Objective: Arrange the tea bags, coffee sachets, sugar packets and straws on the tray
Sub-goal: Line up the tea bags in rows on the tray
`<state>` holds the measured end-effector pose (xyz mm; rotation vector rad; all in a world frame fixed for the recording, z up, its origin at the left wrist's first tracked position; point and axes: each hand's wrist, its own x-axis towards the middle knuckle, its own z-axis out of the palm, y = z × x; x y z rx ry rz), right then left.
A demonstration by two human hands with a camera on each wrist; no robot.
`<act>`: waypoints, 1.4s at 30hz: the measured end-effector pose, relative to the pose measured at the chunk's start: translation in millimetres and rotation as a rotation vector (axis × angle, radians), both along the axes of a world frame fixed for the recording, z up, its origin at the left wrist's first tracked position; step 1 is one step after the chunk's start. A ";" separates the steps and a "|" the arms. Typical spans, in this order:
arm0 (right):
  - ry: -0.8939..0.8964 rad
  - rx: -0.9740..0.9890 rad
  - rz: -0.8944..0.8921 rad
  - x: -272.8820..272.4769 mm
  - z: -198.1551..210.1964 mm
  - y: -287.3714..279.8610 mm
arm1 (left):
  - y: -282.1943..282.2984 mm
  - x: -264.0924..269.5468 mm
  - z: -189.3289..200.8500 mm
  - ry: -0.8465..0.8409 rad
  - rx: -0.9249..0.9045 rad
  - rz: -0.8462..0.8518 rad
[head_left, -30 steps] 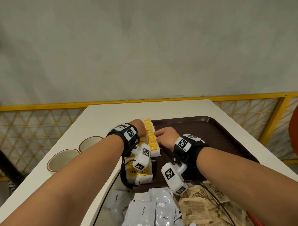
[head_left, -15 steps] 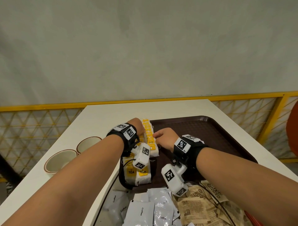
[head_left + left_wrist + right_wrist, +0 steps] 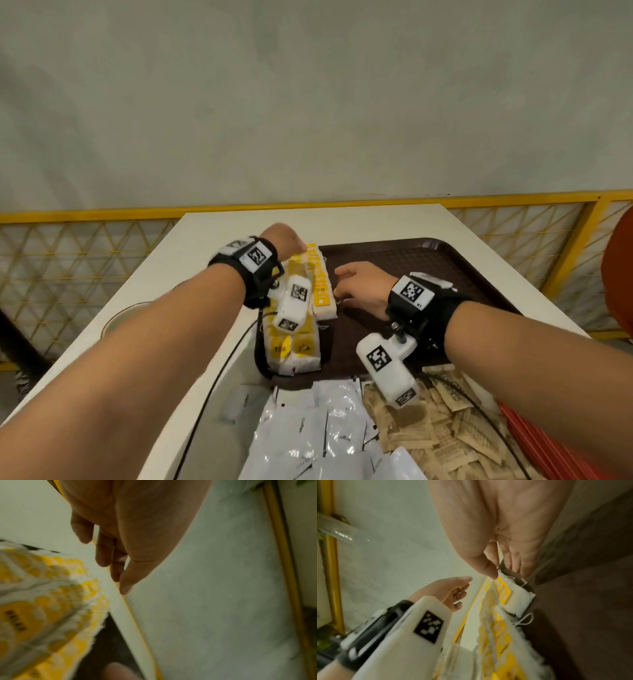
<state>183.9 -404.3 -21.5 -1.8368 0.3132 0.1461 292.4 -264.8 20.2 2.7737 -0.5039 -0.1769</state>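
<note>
White and yellow tea bags point(image 3: 320, 284) lie in a row along the left side of the brown tray point(image 3: 445, 267), with a second bunch point(image 3: 294, 349) nearer me. My left hand point(image 3: 291, 240) hovers just above the far end of the row, its fingers point(image 3: 102, 555) loose and holding nothing. My right hand point(image 3: 346, 281) sits just right of the row over the tray, fingers straight. In the right wrist view its thumb tip point(image 3: 493, 573) is at the end tea bag point(image 3: 505, 595). Silver coffee sachets point(image 3: 322, 428), brown sugar packets point(image 3: 435, 431) and red straws point(image 3: 534, 442) lie near me.
Two cups point(image 3: 120, 315) stand on the white table point(image 3: 212, 236) to the left, partly behind my left forearm. A yellow railing point(image 3: 565, 233) runs behind and to the right of the table. The right half of the tray is bare.
Both hands have come off the tea bag row. The left hand has lifted and its fingers have loosened; the right hand has drawn back to the right.
</note>
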 end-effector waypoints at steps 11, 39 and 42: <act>-0.117 -0.245 0.603 -62.7 32.3 105.7 | 165.4 -146.6 57.8 0.187 -0.223 -0.167; -0.262 -0.994 0.839 -55.6 -4.5 217.9 | 271.2 -172.2 -36.4 0.419 0.008 -0.026; -0.285 -1.072 0.879 -54.8 -7.8 222.9 | 273.1 -170.4 -27.4 0.451 -0.111 -0.015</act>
